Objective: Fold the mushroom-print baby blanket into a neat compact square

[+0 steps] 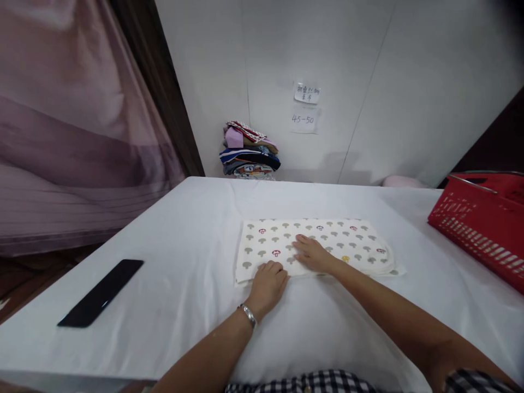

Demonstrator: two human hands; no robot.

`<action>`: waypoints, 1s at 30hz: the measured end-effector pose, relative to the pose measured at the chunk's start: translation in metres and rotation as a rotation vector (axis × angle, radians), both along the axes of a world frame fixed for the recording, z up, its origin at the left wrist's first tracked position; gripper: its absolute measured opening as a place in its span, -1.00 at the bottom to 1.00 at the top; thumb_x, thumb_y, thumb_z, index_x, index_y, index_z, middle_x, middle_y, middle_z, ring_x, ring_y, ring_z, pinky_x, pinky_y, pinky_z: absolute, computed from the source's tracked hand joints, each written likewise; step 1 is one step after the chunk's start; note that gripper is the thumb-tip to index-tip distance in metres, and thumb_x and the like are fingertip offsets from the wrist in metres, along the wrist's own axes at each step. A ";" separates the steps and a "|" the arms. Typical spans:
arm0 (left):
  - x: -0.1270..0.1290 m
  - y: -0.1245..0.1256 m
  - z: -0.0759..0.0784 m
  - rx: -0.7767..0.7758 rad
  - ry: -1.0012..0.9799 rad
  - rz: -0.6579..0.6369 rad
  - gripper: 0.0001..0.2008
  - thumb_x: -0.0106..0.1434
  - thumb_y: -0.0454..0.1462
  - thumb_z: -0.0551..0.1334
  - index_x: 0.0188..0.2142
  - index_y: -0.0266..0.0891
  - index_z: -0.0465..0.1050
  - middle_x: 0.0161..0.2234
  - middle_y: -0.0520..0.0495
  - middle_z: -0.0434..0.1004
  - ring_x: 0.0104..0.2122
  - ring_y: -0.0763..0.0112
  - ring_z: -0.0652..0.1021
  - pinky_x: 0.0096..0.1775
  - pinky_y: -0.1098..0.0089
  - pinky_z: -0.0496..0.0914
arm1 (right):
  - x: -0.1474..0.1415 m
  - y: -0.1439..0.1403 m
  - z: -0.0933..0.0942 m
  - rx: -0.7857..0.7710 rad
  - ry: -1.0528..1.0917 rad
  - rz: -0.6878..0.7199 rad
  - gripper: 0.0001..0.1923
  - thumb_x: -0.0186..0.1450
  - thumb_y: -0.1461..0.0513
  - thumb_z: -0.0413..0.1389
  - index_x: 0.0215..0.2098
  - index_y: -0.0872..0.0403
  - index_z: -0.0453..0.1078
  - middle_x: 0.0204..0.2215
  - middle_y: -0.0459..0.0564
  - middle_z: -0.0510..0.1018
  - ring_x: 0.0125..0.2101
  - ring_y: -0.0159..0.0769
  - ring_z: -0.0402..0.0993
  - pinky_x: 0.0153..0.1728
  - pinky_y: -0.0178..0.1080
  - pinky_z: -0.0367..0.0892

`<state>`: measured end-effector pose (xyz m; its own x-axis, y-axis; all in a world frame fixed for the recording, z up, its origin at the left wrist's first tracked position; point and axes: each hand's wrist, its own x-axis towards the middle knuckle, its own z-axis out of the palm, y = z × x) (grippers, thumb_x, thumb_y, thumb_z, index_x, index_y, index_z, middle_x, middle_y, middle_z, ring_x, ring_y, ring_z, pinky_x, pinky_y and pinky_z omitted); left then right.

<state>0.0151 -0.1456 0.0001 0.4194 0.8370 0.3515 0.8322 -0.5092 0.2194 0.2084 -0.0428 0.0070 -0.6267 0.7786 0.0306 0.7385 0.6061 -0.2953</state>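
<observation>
A cream cloth printed with small mushrooms (339, 240) lies folded into a flat rectangle on the white-covered table (184, 229). My left hand (268, 284), with a metal bracelet on the wrist, has its fingers curled over the cloth's near left edge. My right hand (313, 254) lies flat on the middle of the cloth, fingers spread and pointing left. Whether the left hand pinches the edge or only presses on it is not clear.
A black phone (102, 292) lies near the table's left edge. A red plastic basket (483, 229) stands at the right. A stack of folded clothes (249, 150) sits at the back by the wall, beneath two paper notes (305, 106). A pink curtain (69, 120) hangs at left.
</observation>
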 end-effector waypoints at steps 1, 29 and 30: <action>0.000 0.000 -0.001 0.004 0.003 0.007 -0.79 0.32 -0.28 0.04 -0.36 -0.24 0.42 -0.34 -0.07 0.41 -0.28 0.34 0.36 -0.24 0.28 0.22 | -0.005 0.003 0.002 -0.007 -0.007 -0.006 -0.48 0.35 0.05 -0.10 0.22 0.05 0.13 0.28 0.11 0.03 0.28 -0.09 -0.18 0.19 0.03 -0.13; -0.008 0.010 0.004 -0.089 -0.165 -0.037 -0.75 0.31 -0.27 0.04 -0.35 -0.21 0.48 -0.37 -0.08 0.44 -0.32 0.34 0.41 -0.24 0.28 0.31 | -0.145 0.061 -0.001 0.028 -0.039 0.320 -0.32 0.33 -0.10 -0.14 0.28 0.10 -0.02 0.31 0.09 -0.08 0.28 -0.10 -0.21 0.21 0.06 -0.23; -0.009 0.012 0.004 -0.082 -0.164 -0.046 -0.75 0.30 -0.27 0.03 -0.35 -0.20 0.48 -0.37 -0.07 0.45 -0.32 0.34 0.41 -0.24 0.27 0.32 | -0.135 0.059 0.000 0.020 -0.048 0.333 -0.34 0.34 -0.08 -0.13 0.28 0.08 -0.01 0.31 0.07 -0.07 0.28 -0.11 -0.20 0.21 0.06 -0.22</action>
